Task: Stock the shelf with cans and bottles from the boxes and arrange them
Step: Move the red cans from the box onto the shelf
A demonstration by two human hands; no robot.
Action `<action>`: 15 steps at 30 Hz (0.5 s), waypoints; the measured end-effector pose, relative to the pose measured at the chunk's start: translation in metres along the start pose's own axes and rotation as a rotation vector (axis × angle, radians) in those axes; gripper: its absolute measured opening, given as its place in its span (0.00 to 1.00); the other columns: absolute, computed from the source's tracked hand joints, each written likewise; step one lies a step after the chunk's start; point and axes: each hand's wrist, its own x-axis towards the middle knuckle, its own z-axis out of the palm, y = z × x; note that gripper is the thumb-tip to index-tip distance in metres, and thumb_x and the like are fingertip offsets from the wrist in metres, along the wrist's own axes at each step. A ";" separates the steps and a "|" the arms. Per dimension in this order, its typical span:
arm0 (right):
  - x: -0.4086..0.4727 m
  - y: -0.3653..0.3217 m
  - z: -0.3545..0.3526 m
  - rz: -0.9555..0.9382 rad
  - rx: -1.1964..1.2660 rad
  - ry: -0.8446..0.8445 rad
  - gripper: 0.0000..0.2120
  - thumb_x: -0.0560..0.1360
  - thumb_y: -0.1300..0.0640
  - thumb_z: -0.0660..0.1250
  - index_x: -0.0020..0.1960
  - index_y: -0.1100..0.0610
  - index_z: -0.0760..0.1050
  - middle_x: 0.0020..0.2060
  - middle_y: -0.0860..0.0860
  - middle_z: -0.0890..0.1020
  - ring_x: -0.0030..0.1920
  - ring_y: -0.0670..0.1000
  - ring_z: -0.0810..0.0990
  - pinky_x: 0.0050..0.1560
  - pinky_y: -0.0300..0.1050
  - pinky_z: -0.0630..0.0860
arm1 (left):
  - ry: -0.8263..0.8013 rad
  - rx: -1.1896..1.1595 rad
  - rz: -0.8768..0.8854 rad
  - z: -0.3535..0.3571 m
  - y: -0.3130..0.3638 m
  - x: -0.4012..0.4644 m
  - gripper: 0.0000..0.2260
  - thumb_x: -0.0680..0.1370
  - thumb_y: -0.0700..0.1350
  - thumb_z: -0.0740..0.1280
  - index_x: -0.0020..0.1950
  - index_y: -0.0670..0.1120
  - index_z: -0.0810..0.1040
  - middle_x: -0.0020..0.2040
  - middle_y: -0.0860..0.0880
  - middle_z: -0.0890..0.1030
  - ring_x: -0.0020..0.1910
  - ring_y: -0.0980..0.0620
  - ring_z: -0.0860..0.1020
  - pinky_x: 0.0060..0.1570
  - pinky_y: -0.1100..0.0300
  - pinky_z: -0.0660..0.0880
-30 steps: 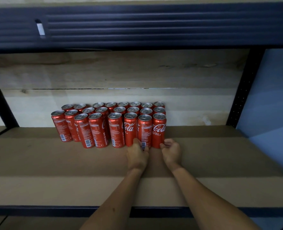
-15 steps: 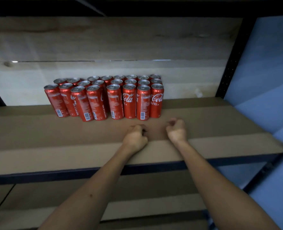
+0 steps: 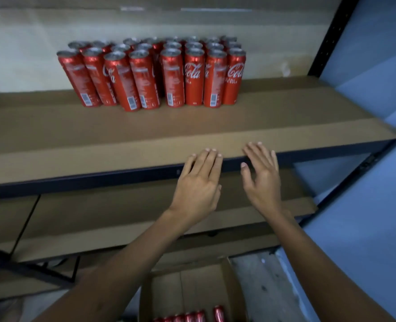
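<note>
Both hands hang in front of the shelf's (image 3: pixel 146 145) dark front edge with their fingers straight and spread, holding nothing. The left hand (image 3: pixel 198 184) and the right hand (image 3: pixel 263 180) sit side by side, fingertips just over the lip of the shelf board, palms facing down.

The stocked cans (image 3: pixel 155 75) stand upright in a tight block at the back of that shelf, several rows deep, well apart from either hand and up and to the left of them. They look finished with for now.

What the coming move likely turns on lies the other way: straight down. An open cardboard box (image 3: pixel 187 287) sits on the floor below the hands, and a row of red cans (image 3: pixel 187 317) shows at the bottom edge of the view, only their upper parts visible. These cans stand upright, long axis vertical, so a grasp from above around the top would suit. The box lies beneath and between both forearms, slightly nearer the left hand; either could reach it.
</note>
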 end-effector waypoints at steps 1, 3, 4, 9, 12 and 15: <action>-0.011 0.000 0.002 -0.014 0.023 0.014 0.21 0.80 0.57 0.60 0.71 0.62 0.71 0.72 0.55 0.70 0.76 0.53 0.61 0.77 0.48 0.54 | 0.014 0.000 0.018 0.004 0.002 -0.011 0.28 0.76 0.48 0.62 0.75 0.38 0.66 0.76 0.39 0.63 0.76 0.42 0.60 0.75 0.44 0.57; -0.032 0.000 0.008 -0.043 0.078 0.041 0.24 0.79 0.62 0.62 0.73 0.65 0.66 0.76 0.57 0.63 0.78 0.57 0.57 0.77 0.48 0.56 | 0.024 -0.038 0.044 0.019 0.002 -0.035 0.27 0.77 0.47 0.62 0.74 0.38 0.66 0.78 0.39 0.60 0.78 0.42 0.56 0.75 0.43 0.56; -0.044 0.002 0.013 -0.052 0.100 0.047 0.24 0.78 0.64 0.62 0.73 0.66 0.67 0.76 0.59 0.61 0.78 0.58 0.57 0.77 0.48 0.57 | 0.001 -0.086 0.035 0.031 0.002 -0.048 0.26 0.77 0.47 0.62 0.74 0.38 0.67 0.77 0.39 0.60 0.78 0.42 0.56 0.75 0.44 0.58; -0.129 0.034 0.061 0.200 0.116 -0.207 0.22 0.75 0.62 0.61 0.68 0.65 0.72 0.74 0.60 0.67 0.76 0.58 0.63 0.74 0.43 0.59 | -0.350 -0.398 -0.233 0.118 0.000 -0.141 0.24 0.79 0.48 0.61 0.73 0.40 0.69 0.73 0.40 0.69 0.72 0.41 0.68 0.70 0.48 0.68; -0.194 0.059 0.096 0.357 0.071 -0.444 0.21 0.75 0.62 0.61 0.66 0.66 0.74 0.69 0.60 0.73 0.72 0.59 0.69 0.73 0.47 0.62 | -0.619 -0.444 -0.373 0.168 -0.006 -0.195 0.22 0.80 0.48 0.61 0.73 0.44 0.67 0.71 0.43 0.70 0.66 0.41 0.73 0.61 0.51 0.73; -0.252 0.086 0.130 0.433 0.029 -0.610 0.21 0.73 0.67 0.65 0.66 0.65 0.75 0.66 0.61 0.76 0.68 0.59 0.74 0.70 0.46 0.67 | -0.781 -0.437 -0.477 0.222 -0.008 -0.243 0.21 0.79 0.52 0.61 0.71 0.47 0.70 0.66 0.45 0.75 0.62 0.44 0.76 0.59 0.50 0.75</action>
